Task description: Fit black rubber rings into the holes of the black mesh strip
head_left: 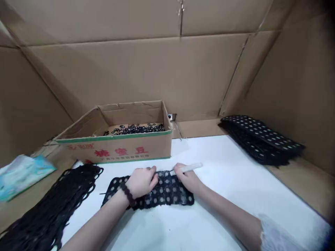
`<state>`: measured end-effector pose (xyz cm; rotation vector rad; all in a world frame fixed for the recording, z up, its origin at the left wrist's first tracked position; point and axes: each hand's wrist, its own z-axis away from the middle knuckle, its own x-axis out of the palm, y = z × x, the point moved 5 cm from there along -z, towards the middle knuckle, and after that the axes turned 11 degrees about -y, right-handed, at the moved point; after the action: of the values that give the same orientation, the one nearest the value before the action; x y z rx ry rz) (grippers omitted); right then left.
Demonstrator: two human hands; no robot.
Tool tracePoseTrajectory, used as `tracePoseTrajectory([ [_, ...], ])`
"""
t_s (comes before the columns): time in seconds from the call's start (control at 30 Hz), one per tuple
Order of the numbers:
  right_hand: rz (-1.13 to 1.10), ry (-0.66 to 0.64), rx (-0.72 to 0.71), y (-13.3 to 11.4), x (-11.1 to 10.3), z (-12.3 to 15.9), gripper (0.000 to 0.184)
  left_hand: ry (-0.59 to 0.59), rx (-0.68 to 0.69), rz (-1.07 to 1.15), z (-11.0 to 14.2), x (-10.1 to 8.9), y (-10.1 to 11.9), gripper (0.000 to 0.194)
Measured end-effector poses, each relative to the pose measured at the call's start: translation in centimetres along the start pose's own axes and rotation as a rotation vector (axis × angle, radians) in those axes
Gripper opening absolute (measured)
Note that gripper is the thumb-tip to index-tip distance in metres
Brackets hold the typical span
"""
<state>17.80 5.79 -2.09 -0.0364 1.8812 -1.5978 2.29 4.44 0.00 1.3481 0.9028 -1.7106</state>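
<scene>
A black rubber sheet [167, 193] full of round holes lies flat on the white tabletop [225, 181] in front of me. My left hand [141, 181] rests on its upper middle with fingers curled down, pressing or pinching the sheet. A dark beaded bracelet circles that wrist. My right hand [187, 177] sits on the sheet's upper right edge and grips a slim white stick-like tool [190, 168], whose tip points left toward the sheet between both hands.
A low cardboard box [117, 150] with red print holds several loose black rings [136, 129]. Spent black webbing [49, 209] is heaped at left, a stack of perforated sheets [261, 139] at right, a teal packet [22, 174] far left. Cardboard walls enclose the desk.
</scene>
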Motion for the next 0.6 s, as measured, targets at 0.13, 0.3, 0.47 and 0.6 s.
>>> tracePoseTrajectory([
  [0.13, 0.009, -0.002, -0.011, 0.1, 0.2, 0.2, 0.030, -0.018, -0.003, -0.004, 0.2, 0.3, 0.4, 0.031],
  [0.3, 0.057, 0.015, -0.110, -0.2, 0.3, 0.2, 0.029, 0.053, 0.110, 0.270, 0.0, 0.0, 1.4, 0.029],
  [0.47, 0.269, 0.007, -0.214, -0.7, 1.3, 0.4, 0.027, -0.022, 0.074, 0.393, -0.2, 1.1, 1.7, 0.026],
  [0.6, 0.578, 0.022, -0.265, -1.0, 2.4, 0.0, 0.027, 0.021, 0.130, 0.465, 0.5, 0.6, 2.7, 0.021],
])
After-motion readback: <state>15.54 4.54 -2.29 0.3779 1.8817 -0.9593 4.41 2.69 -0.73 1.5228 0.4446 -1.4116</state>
